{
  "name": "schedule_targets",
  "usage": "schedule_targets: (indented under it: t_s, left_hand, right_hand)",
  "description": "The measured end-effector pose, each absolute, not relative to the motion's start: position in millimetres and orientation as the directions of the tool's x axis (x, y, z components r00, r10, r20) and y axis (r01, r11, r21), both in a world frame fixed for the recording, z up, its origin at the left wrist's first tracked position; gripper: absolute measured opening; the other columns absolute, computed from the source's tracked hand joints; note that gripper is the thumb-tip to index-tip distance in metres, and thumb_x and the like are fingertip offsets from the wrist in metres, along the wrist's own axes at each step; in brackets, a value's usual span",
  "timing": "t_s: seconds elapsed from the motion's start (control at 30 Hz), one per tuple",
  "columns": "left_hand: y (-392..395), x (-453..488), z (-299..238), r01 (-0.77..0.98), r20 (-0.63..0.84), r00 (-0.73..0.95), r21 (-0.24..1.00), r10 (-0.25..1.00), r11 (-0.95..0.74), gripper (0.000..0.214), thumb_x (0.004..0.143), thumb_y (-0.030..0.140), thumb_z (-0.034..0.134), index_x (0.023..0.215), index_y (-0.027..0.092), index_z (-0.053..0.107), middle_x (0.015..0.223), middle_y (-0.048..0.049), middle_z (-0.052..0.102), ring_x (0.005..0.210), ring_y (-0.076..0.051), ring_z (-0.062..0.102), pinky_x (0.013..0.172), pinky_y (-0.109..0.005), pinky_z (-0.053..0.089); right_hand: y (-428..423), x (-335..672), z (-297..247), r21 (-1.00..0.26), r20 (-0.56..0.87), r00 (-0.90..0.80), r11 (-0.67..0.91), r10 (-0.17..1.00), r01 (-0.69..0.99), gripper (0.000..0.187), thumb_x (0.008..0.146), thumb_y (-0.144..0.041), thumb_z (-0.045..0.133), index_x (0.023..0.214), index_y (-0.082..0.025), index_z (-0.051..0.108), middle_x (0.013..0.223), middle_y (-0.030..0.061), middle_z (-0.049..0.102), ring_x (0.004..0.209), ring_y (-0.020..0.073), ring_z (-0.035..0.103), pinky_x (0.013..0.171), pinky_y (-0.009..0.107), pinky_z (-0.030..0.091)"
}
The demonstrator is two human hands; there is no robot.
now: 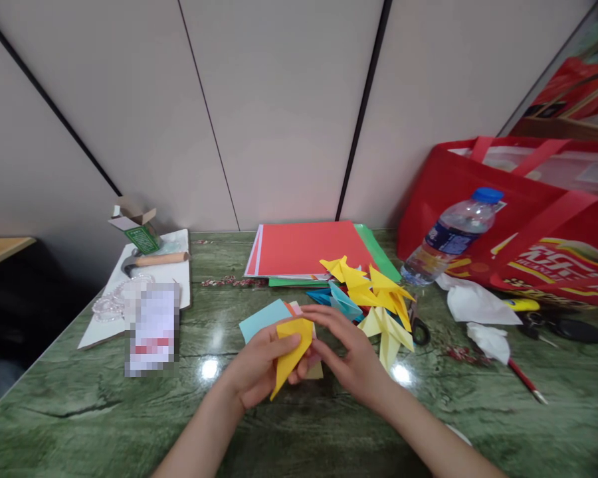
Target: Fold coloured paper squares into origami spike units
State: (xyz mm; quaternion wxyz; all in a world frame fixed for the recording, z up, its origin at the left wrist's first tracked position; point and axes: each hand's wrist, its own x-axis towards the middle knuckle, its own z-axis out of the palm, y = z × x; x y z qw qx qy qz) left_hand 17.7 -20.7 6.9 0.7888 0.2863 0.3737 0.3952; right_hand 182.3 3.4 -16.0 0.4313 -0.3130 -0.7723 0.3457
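Place: seemed an indoor craft corner; whether home or office was unclear
Wall [289,99]: grey panels met at dark seams [363,109]
Surface [129,425]: carried coloured sheets [309,249], folded paper shapes [359,289] and scissors [413,318]

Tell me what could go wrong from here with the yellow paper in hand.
The left hand pinches the yellow paper under its thumb; a hard squeeze might crease it in the wrong place. The right hand is close to the pale yellow folded piece, so a sideways move could knock it.

Green table [104,425] under paper stack [309,249]; folded paper shapes [387,330]; white board [179,275]; red bag [521,199]
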Motion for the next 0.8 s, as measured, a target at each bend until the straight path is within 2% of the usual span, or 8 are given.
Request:
schedule_targets:
  t_s: [0.1, 0.2, 0.3, 0.4, 0.53, 0.63, 0.8]
  left_hand:
    - [-21.0, 17.2, 6.5, -0.416, -0.364, 0.447, 0.724, 0.817, 0.55, 0.02, 0.077, 0.031, 0.059, 0.077, 0.011, 0.058, 0.06, -0.0018, 0.059, 0.039, -0.005, 0.05, 0.035, -0.013, 0.034]
    - [-21.5, 18.2, 5.4, -0.386, -0.327, 0.476, 0.756, 0.816, 0.528, 0.023, 0.079, 0.034, 0.056, 0.086, 0.012, 0.056, 0.064, -0.0035, 0.061, 0.042, -0.008, 0.054, 0.036, -0.015, 0.038]
    - [-21.8, 19.9, 4.1, -0.35, -0.327, 0.405, 0.807, 0.854, 0.475, 0.026, 0.076, 0.034, 0.061, 0.091, 0.013, 0.055, 0.069, -0.0047, 0.063, 0.056, -0.013, 0.061, 0.05, -0.021, 0.048]
    - [-21.8, 20.4, 4.4, -0.388, -0.35, 0.326, 0.798, 0.878, 0.462, 0.029, 0.067, 0.029, 0.07, 0.089, 0.014, 0.058, 0.078, -0.0037, 0.064, 0.065, -0.014, 0.062, 0.066, -0.028, 0.049]
    - [-21.1, 20.3, 6.5, -0.44, -0.315, 0.277, 0.798, 0.908, 0.411, 0.03, 0.059, 0.023, 0.076, 0.083, 0.014, 0.061, 0.078, -0.0016, 0.063, 0.069, -0.013, 0.06, 0.069, -0.025, 0.046]
    - [-20.5, 20.8, 6.9, -0.388, -0.265, 0.205, 0.862, 0.942, 0.327, 0.026, 0.058, 0.023, 0.076, 0.078, 0.013, 0.063, 0.074, -0.0015, 0.064, 0.064, -0.011, 0.058, 0.063, -0.021, 0.044]
    - [-19.5, 20.8, 3.9, -0.311, -0.182, 0.132, 0.926, 0.975, 0.214, 0.02, 0.061, 0.022, 0.074, 0.076, 0.014, 0.063, 0.069, -0.0001, 0.064, 0.061, -0.01, 0.055, 0.059, -0.02, 0.043]
  right_hand:
    - [0.7, 182.4, -16.7, -0.785, 0.475, -0.427, 0.59, 0.77, 0.191, 0.03, 0.082, -0.019, 0.05, 0.112, -0.024, 0.052, 0.11, 0.0078, 0.057, 0.106, 0.021, 0.051, 0.091, 0.036, 0.042]
    - [-0.5, 183.2, -17.1, -0.756, 0.504, -0.406, 0.617, 0.762, 0.219, 0.027, 0.083, -0.019, 0.05, 0.11, -0.023, 0.053, 0.097, 0.0072, 0.06, 0.093, 0.0198, 0.057, 0.081, 0.032, 0.047]
    - [-0.4, 184.1, -17.4, -0.75, 0.495, -0.42, 0.618, 0.761, 0.237, 0.034, 0.084, -0.02, 0.048, 0.118, -0.024, 0.049, 0.098, 0.0074, 0.06, 0.091, 0.0198, 0.058, 0.077, 0.031, 0.048]
    - [0.0, 184.4, -18.0, -0.755, 0.485, -0.426, 0.612, 0.764, 0.238, 0.039, 0.084, -0.02, 0.05, 0.123, -0.026, 0.046, 0.103, 0.0075, 0.06, 0.094, 0.0198, 0.057, 0.079, 0.031, 0.048]
    - [-0.6, 184.0, -16.5, -0.789, 0.465, -0.443, 0.586, 0.767, 0.186, 0.037, 0.084, -0.02, 0.05, 0.12, -0.024, 0.051, 0.102, 0.0068, 0.06, 0.095, 0.0187, 0.057, 0.08, 0.029, 0.047]
    - [-2.0, 183.6, -13.0, -0.859, 0.373, -0.459, 0.487, 0.806, 0.156, 0.033, 0.084, -0.022, 0.05, 0.117, -0.023, 0.055, 0.103, 0.0068, 0.061, 0.096, 0.0185, 0.057, 0.079, 0.029, 0.048]
    - [-4.0, 182.3, -9.0, -0.978, 0.179, -0.417, 0.207, 0.891, 0.021, 0.033, 0.081, -0.024, 0.054, 0.114, -0.024, 0.056, 0.114, 0.005, 0.059, 0.102, 0.0185, 0.056, 0.084, 0.029, 0.047]
